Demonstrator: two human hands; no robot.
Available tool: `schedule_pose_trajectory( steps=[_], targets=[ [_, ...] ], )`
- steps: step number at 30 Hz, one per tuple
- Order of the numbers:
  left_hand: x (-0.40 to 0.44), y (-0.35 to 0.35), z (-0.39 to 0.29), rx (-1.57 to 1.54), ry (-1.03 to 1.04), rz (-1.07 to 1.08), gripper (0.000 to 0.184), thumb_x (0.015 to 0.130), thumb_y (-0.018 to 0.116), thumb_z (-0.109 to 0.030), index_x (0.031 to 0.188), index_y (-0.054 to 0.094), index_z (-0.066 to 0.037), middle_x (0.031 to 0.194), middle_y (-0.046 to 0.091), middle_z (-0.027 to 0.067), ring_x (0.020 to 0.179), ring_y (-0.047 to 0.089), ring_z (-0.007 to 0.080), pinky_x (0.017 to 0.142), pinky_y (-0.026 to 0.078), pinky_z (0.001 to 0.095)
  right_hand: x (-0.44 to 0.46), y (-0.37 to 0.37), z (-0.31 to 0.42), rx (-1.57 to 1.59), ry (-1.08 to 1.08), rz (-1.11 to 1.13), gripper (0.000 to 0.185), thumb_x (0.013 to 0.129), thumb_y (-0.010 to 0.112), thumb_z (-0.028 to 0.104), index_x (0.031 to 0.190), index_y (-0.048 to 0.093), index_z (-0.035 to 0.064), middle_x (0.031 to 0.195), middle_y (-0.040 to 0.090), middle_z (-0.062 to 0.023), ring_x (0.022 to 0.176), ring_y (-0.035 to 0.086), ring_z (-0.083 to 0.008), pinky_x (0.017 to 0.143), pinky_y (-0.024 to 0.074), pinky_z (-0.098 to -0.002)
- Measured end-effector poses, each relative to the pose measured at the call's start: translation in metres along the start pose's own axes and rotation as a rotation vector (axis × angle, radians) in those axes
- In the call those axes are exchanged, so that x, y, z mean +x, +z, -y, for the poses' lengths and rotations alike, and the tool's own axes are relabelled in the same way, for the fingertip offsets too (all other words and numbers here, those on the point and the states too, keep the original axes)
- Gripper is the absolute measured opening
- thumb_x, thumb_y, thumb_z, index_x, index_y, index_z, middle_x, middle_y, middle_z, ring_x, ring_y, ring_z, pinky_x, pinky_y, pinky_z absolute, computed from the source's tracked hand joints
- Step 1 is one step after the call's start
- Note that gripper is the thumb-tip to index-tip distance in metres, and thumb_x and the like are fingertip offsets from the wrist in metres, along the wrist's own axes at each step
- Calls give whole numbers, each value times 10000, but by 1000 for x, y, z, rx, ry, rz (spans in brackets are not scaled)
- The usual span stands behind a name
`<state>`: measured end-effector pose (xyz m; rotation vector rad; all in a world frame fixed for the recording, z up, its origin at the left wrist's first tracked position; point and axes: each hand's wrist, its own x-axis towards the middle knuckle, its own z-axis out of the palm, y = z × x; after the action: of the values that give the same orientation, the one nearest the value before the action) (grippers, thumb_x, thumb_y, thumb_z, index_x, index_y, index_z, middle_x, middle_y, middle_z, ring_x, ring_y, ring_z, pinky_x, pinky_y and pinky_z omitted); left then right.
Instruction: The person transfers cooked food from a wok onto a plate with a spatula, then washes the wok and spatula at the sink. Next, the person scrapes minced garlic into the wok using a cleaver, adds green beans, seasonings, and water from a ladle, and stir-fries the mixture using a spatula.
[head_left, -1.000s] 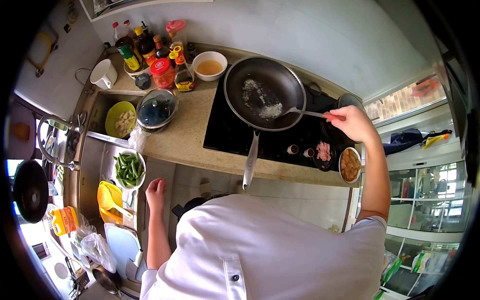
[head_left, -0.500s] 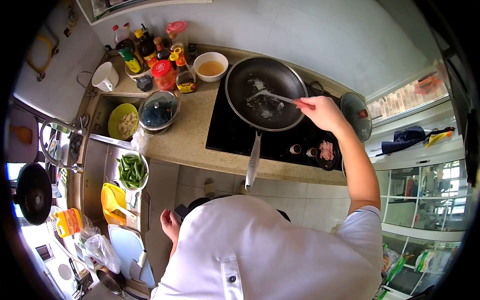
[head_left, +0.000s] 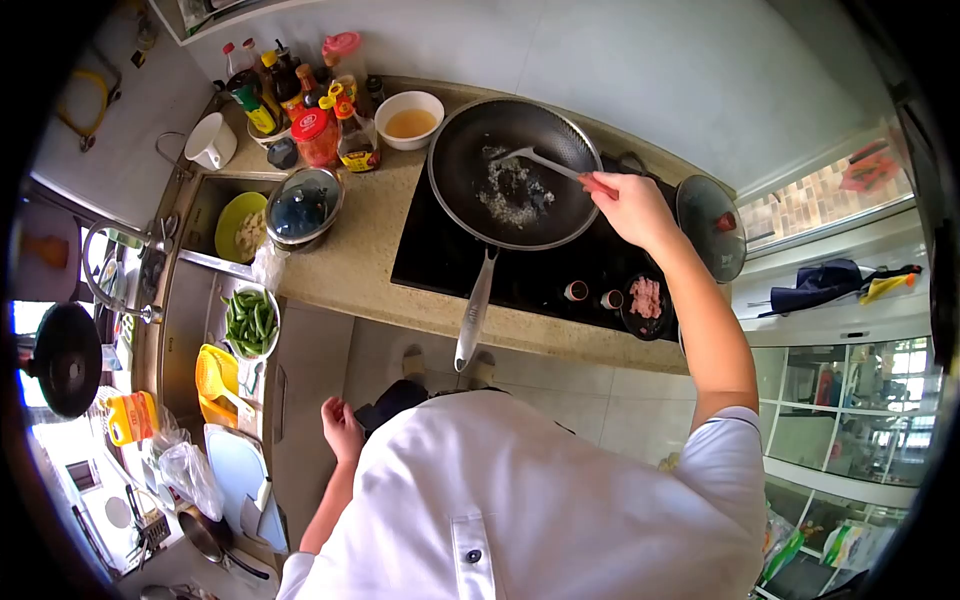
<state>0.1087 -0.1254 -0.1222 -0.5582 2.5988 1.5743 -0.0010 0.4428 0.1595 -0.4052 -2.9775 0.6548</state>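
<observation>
My right hand (head_left: 636, 208) is closed round the reddish handle of a spatula (head_left: 545, 161) above the right rim of a dark wok (head_left: 465, 205). The spatula's grey head rests inside the wok, at the upper edge of some small pale chopped bits (head_left: 508, 208). The wok stands on a black cooktop (head_left: 425, 255), its metal handle pointing toward me. My left hand (head_left: 342, 430) hangs beside my body, holding nothing, with its fingers loosely apart. To the right of the wok is a small dark dish of pink minced meat (head_left: 645, 298).
A glass lid (head_left: 712, 230) leans at the cooktop's right. Left of the wok stand a bowl of yellowish liquid (head_left: 410, 120), sauce bottles (head_left: 357, 140) and a lidded pot (head_left: 303, 208). Green peppers fill a white bowl (head_left: 250, 322) by the sink (head_left: 200, 215).
The pale bits in the wok are spread into a looser patch. My right hand and the spatula have shifted slightly. The whole view has tilted a little, and my left forearm shows more.
</observation>
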Motion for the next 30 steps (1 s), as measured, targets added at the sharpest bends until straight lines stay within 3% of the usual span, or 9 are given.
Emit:
schedule_pose_trajectory(
  steps=[9,13,15,18,21,23,27,28,30],
  targets=[
    [54,1,-49,-237,-103,25,280,950,630,-127,1193,572,-1,914,662,41,809,630,103,674,499,240,-51,-52,37,-50,128,221,314,889,670,87,1202,683,57,1055,717,-182,921,730,-261,818,544,-316],
    [85,22,-57,-304,-73,120,308,954,633,-125,1222,547,1,924,657,48,797,627,111,671,505,242,-28,-9,39,22,65,93,293,920,649,144,1197,682,56,1061,715,-181,968,715,-297,838,540,-319],
    [96,26,-69,-326,-41,175,322,955,635,-131,1233,540,0,916,655,46,801,626,113,685,511,249,-19,4,30,2,-5,-7,268,925,641,229,1154,706,106,969,696,-192,872,674,-380,766,541,-406],
    [110,26,-81,-336,-4,258,327,956,637,-138,1236,542,0,922,659,52,806,628,118,703,518,261,-38,-15,32,-40,122,30,242,915,648,187,1124,722,89,933,698,-206,851,685,-369,751,537,-382],
    [124,22,-79,-325,-16,287,330,956,632,-143,1240,543,-1,926,663,57,812,631,125,715,522,269,-58,-36,34,42,205,118,278,916,640,44,1186,676,-13,1077,746,-128,972,717,-175,864,535,-283],
    [129,21,-79,-329,-67,294,320,955,625,-149,1227,548,0,928,669,61,813,635,130,716,524,269,-68,-57,57,112,314,154,282,916,644,35,1190,671,-27,1095,745,-120,983,713,-165,869,533,-277],
    [140,23,-81,-392,-90,284,265,945,644,-108,1179,570,-7,847,639,29,749,594,94,664,487,239,-66,-47,58,-30,307,187,282,918,654,60,1192,676,-5,1083,746,-127,958,717,-163,857,534,-274],
    [143,23,-79,-368,-75,305,280,950,631,-129,1191,562,-5,885,656,46,779,616,115,687,507,254,-62,-32,52,-10,207,108,272,904,672,155,1164,706,84,977,714,-193,838,718,-280,755,539,-327],
    [148,22,-77,-344,-57,331,295,955,618,-150,1203,554,-2,924,673,63,808,637,135,711,527,269,-43,-6,60,-14,193,33,278,910,669,172,1163,700,61,991,713,-200,876,716,-290,785,540,-325]
  ],
)
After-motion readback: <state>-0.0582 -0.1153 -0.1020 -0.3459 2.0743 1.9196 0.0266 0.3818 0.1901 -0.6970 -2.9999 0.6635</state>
